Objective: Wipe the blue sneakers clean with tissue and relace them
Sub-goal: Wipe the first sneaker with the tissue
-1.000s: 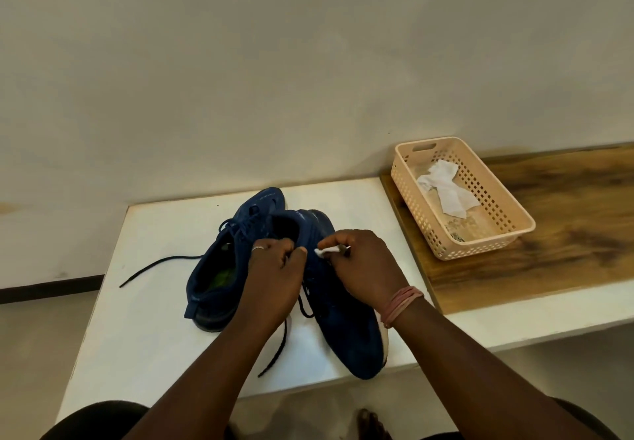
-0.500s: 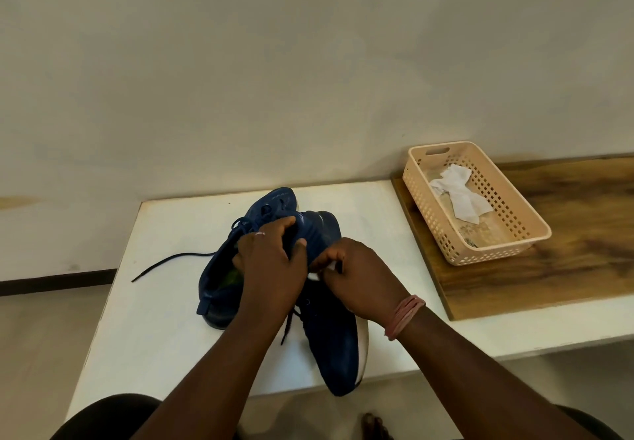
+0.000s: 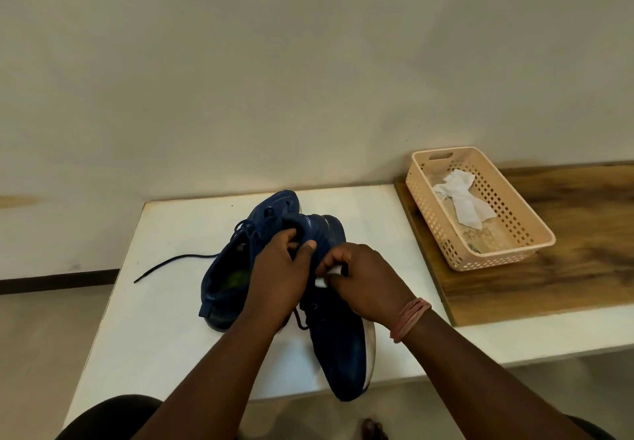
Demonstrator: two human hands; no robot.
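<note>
Two blue sneakers lie on the white table (image 3: 164, 302). The left sneaker (image 3: 230, 271) rests on its side, opening toward me, with a dark lace (image 3: 175, 263) trailing left. The right sneaker (image 3: 343, 347) points its toe at me, tipped so its white sole shows on the right. My left hand (image 3: 281, 275) grips the right sneaker's collar and tongue. My right hand (image 3: 363, 278) pinches a small piece of white tissue (image 3: 327, 276) against the sneaker's upper near the laces.
A beige perforated basket (image 3: 507, 251) holding crumpled white tissue (image 3: 463, 199) stands on a wooden board (image 3: 566, 268) at the right. A plain wall runs behind the table. The table's front edge is near my knees; the floor shows at the left.
The right sneaker has tipped further so more white sole shows. My left hand moved up onto its collar, and my right hand with the tissue shifted lower along the upper.
</note>
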